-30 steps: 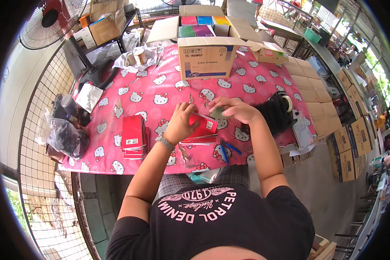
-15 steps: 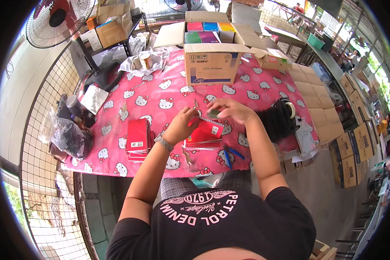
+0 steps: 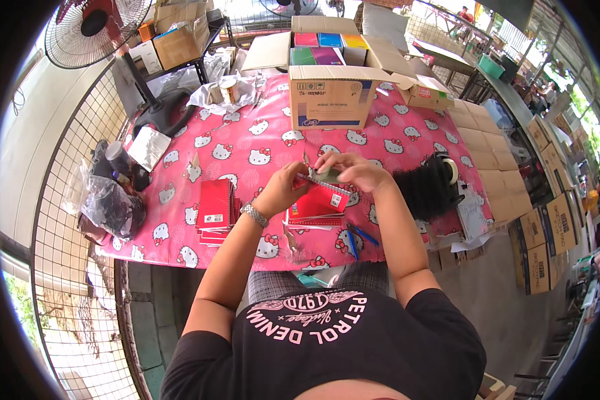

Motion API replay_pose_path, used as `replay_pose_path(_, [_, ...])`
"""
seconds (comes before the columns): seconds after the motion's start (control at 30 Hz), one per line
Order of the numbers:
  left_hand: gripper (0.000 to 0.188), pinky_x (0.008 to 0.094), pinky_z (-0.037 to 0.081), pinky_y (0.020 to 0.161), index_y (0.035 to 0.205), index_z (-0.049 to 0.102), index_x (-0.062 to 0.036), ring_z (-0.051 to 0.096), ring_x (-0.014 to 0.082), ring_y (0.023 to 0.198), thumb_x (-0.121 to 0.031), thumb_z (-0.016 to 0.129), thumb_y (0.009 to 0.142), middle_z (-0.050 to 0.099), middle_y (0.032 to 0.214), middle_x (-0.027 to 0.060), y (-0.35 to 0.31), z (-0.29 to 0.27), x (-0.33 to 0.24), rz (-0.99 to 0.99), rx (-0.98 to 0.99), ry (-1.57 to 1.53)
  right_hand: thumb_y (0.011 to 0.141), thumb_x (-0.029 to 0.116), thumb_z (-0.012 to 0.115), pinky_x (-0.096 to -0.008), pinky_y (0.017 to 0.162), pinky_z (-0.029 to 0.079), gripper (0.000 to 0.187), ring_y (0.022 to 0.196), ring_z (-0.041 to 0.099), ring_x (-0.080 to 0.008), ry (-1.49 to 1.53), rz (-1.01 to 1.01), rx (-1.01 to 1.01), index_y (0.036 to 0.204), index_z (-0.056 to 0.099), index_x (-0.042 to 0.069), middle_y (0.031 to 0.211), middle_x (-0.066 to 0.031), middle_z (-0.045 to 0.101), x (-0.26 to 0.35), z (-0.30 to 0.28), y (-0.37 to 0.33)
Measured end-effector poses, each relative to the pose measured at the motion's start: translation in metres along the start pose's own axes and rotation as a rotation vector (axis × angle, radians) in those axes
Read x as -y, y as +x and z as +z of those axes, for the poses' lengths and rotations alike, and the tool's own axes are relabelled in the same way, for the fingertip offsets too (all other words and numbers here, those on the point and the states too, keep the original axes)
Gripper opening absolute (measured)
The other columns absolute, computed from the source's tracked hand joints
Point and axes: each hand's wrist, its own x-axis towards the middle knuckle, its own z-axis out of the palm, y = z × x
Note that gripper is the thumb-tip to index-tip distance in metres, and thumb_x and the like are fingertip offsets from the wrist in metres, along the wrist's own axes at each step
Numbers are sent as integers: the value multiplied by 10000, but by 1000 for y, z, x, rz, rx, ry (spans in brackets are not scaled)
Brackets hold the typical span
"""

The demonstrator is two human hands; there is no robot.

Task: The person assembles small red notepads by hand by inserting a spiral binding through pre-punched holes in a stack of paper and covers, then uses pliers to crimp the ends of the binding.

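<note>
A red spiral notebook (image 3: 325, 199) lies tilted on top of a small stack in front of me, its wire binding along the far edge. My left hand (image 3: 285, 189) is closed on the notebook's upper left corner, a watch on that wrist. My right hand (image 3: 355, 172) is at the binding, fingers bent around a small grey-green flat piece (image 3: 328, 175) whose kind I cannot make out. Left of my left forearm stands another stack of red spiral notebooks (image 3: 215, 204). Blue-handled pliers (image 3: 357, 239) lie open just right of the near stack.
An open carton (image 3: 331, 100) of colourful notebooks stands at the far side of the pink patterned tablecloth (image 3: 260, 130). Black wire coils (image 3: 423, 187) lie to the right. Plastic bags (image 3: 113, 207) sit at the left edge, below a standing fan (image 3: 159, 113).
My right hand has moved slightly left, closer to my left hand and the notebook's binding. The left hand keeps its hold on the corner. The whole view has shifted a little.
</note>
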Motion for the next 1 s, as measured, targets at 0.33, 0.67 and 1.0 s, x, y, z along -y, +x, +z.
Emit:
replay_pose_path(0.33, [201,302,530,660,1043,600,26,686,157,731,-131,668,937,657,780,123,-8,7,4,-212,-125,-104,785,370,803,-459,1052,421,778,1277,483,-409,-1231,138,-809,1406,461,48,1384,-212,485,-160,-25,-106])
replay_pose_path(0.67, [283,309,539,563,1183,564,-26,695,213,675,-146,666,948,682,895,179,-13,37,19,-64,-368,5,849,249,717,-509,1024,401,644,1219,482,-424,-1217,258,-923,1395,477,8,1295,-242,525,-146,95,-170])
replay_pose_path(1.0, [187,395,487,568,969,624,-3,637,328,660,-177,678,926,630,741,182,-11,33,15,-278,-359,-74,815,248,734,-463,996,388,618,1144,522,-325,-1250,-190,-749,1362,534,44,1242,-146,558,-32,132,-52])
